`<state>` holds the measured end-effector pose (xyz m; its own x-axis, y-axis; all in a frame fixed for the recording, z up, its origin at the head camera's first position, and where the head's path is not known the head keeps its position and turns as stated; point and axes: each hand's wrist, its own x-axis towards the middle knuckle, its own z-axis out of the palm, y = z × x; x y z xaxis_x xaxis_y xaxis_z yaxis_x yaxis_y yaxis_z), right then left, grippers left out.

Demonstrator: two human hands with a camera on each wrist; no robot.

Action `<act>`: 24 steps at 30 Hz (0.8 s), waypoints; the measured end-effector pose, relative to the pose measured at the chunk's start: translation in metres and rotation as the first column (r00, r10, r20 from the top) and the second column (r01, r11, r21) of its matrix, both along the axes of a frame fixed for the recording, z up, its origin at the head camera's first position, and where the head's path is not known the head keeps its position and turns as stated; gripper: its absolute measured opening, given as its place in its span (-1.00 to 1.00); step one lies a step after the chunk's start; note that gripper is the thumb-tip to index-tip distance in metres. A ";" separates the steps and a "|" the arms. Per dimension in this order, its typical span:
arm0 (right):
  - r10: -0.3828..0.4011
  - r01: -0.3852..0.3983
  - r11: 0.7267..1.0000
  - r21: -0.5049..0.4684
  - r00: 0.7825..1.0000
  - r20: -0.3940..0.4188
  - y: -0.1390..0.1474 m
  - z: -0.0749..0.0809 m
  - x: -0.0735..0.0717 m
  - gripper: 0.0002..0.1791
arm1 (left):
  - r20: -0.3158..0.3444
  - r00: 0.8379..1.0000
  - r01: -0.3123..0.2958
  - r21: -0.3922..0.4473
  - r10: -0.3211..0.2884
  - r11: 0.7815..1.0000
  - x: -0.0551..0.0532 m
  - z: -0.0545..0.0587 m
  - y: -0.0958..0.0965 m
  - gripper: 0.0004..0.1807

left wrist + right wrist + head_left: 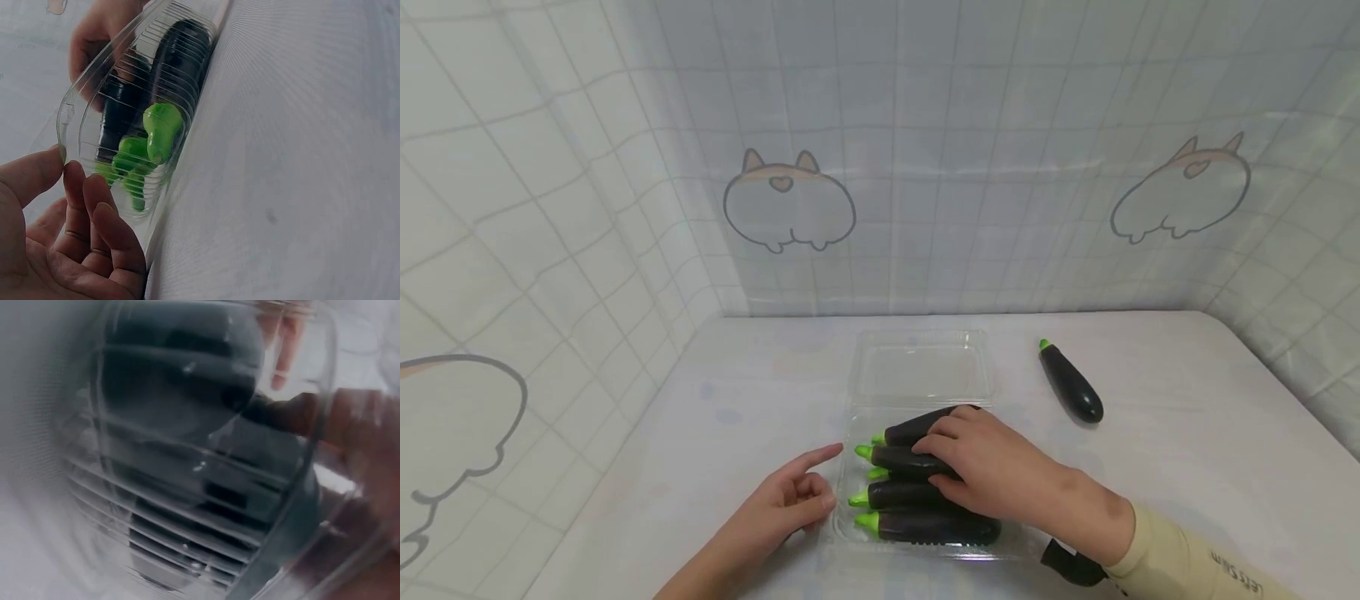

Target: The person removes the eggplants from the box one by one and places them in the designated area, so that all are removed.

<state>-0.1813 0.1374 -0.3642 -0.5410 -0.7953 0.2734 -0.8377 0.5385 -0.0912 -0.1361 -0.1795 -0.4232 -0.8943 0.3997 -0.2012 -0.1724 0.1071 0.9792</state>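
A clear plastic clamshell container (842,533) lies on the table with its lid (925,367) folded back. Several dark eggplants (940,527) with bright green stems lie side by side in its base, stems to the left. My right hand (981,458) reaches over them from the right, its fingers curled round an upper eggplant (898,458). At the container's left edge is my left hand (790,500), one finger stretched out. In the left wrist view that hand's thumb and a fingertip (74,172) pinch the rim. The right wrist view is blurred by the plastic wall.
One loose eggplant (1071,383) lies to the right of the lid. Another dark eggplant (1070,562) shows partly beneath the right forearm. White gridded cloth (985,275) with animal drawings hangs behind the table and on both sides.
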 end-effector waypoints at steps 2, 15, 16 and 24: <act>0.002 -0.002 1.000 -0.024 1.000 0.006 0.001 -0.001 0.001 -0.64 | -0.003 1.000 0.001 -0.004 -0.001 1.000 0.000 -0.001 0.000 -0.28; -0.025 0.022 0.974 -0.223 1.000 -0.011 0.020 0.004 0.003 -0.54 | -0.003 1.000 -0.001 -0.009 0.001 1.000 0.002 -0.004 -0.001 -0.29; -0.029 0.024 0.970 -0.243 0.999 -0.017 0.021 0.004 0.003 -0.54 | -0.004 1.000 -0.002 -0.007 0.002 1.000 0.002 -0.005 -0.001 -0.28; -0.108 0.090 0.947 -0.308 0.993 -0.040 0.040 0.012 0.000 -0.54 | -0.007 1.000 0.005 -0.013 -0.005 1.000 0.001 -0.004 -0.003 -0.28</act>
